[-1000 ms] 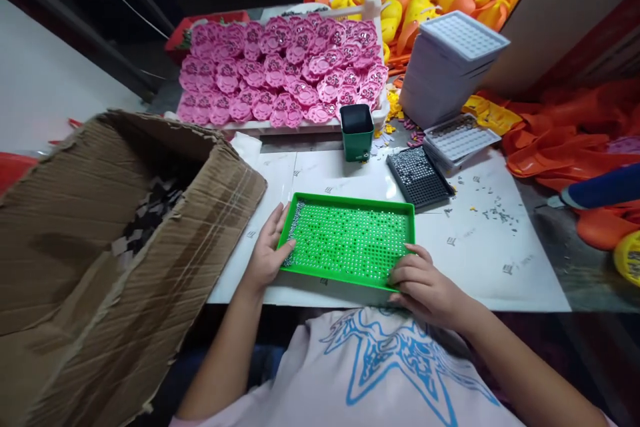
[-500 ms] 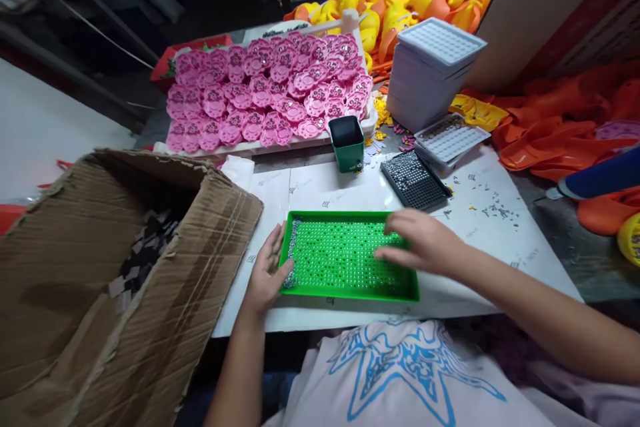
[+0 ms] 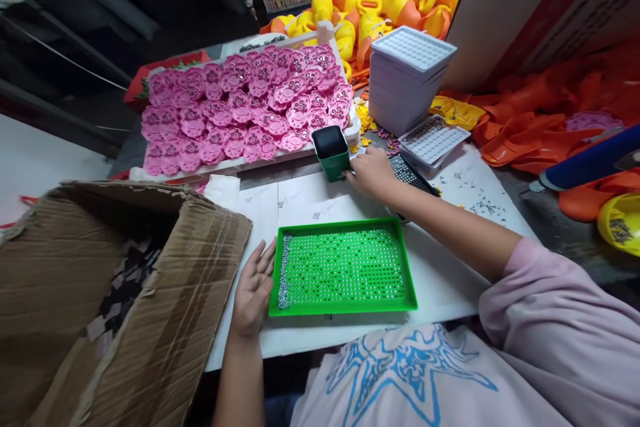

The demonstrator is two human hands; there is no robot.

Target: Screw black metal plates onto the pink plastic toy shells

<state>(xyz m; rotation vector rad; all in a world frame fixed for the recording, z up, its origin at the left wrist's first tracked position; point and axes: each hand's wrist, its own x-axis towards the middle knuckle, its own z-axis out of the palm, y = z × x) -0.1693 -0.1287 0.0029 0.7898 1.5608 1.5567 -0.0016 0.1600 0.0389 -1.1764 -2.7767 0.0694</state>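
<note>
A shallow green perforated tray lies on the white-covered tabletop, many of its holes filled with small pale pieces. Loose silvery pieces are heaped along its left wall. Beside that wall is my left hand, palm up with the fingers stretched out at the tray's edge. My right hand is beyond the tray, fingers drawn together at the lower right side of a dark green square cup. What those fingertips pinch is hidden. Partly behind my right forearm sits a black perforated tray with small pieces.
A cardboard box holding dark scraps stands at left. Behind are a white crate of pink flower-shaped pieces and a stack of white trays. Yellow parts pile up at the back, orange ones at right.
My right hand has moved from over the green tray's right side, away from me, to the green cup. My left hand has loosened from the tray's left edge. The camera view has shifted.
</note>
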